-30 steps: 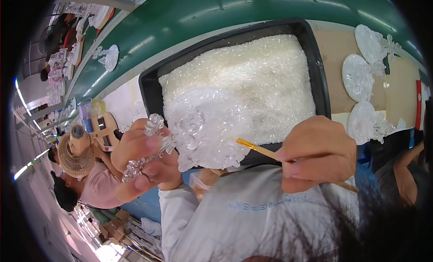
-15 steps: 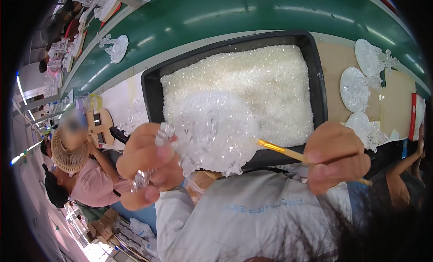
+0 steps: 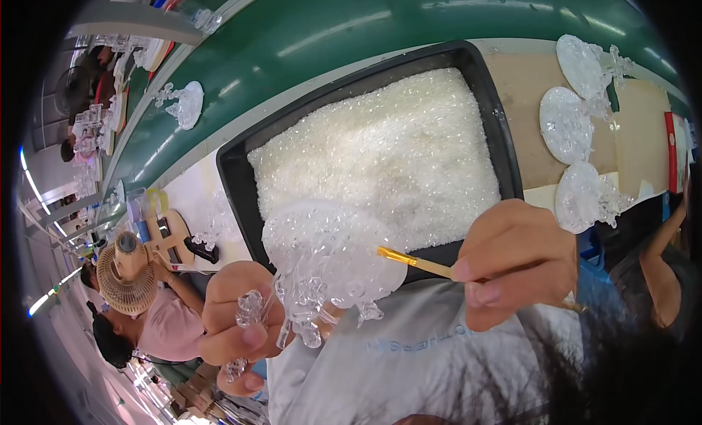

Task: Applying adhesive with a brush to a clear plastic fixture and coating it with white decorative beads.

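My left hand (image 3: 245, 319) is closed on the clear knobbly stem parts of a clear plastic ornament. The ornament's round, frosted disc (image 3: 333, 249) tilts over the near edge of a black tray (image 3: 504, 143). White glittering flakes (image 3: 380, 147) fill that tray. Between the thumb and fingers of my right hand (image 3: 515, 264) is a thin paintbrush (image 3: 420, 261) with a pale handle and a gold ferrule. The brush tip lies at the disc's right side; whether it touches the surface I cannot tell.
Several similar clear ornaments (image 3: 567, 125) stand on brown board at the right. Another ornament (image 3: 189, 105) sits on the green surface (image 3: 322, 38) beyond the tray. At the left are a wicker-coloured fan (image 3: 126, 275) and a person in pink (image 3: 172, 315); another person's arm (image 3: 662, 260) shows at the right.
The ornament has come lower and nearer to me, tilting, with my left hand moving down. My right hand and the brush have shifted left and slightly down. The whole view has turned a little.
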Demonstrator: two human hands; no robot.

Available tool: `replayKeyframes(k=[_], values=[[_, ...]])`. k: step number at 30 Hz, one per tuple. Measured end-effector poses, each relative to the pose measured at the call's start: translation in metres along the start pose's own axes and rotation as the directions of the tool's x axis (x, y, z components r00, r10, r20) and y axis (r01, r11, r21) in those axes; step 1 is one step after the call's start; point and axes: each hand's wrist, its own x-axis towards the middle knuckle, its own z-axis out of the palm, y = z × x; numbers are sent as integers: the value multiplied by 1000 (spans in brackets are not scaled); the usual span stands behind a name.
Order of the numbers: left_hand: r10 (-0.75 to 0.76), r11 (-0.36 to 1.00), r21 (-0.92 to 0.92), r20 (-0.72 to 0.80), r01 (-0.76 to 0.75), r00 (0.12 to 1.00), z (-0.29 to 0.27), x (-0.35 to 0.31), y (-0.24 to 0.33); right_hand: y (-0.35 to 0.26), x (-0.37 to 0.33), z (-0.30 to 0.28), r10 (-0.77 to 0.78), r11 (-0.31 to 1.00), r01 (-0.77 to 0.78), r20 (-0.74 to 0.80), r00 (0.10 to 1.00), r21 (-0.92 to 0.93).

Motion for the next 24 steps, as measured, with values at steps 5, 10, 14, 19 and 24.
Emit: replayKeyframes(k=[5, 10, 14, 19, 24], values=[[-33, 999, 23, -49, 35, 998, 8, 1, -1, -2, 3, -5, -7, 1000, 7, 48, 999, -3], [100, 995, -27, -20, -100, 995, 12, 9, -15, -1, 1, -2, -23, 1000, 23, 28, 999, -14], [87, 996, 1, -62, -87, 994, 18, 14, -15, 6, 7, 9, -104, 995, 103, -114, 988, -9], [124, 992, 8, -10, -124, 992, 6, 0, -11, 2, -4, 6, -84, 995, 78, -109, 991, -58], [127, 992, 14, 27, -127, 992, 4, 1, -4, 3, -2, 8, -96, 994, 90, -126, 987, -56]])
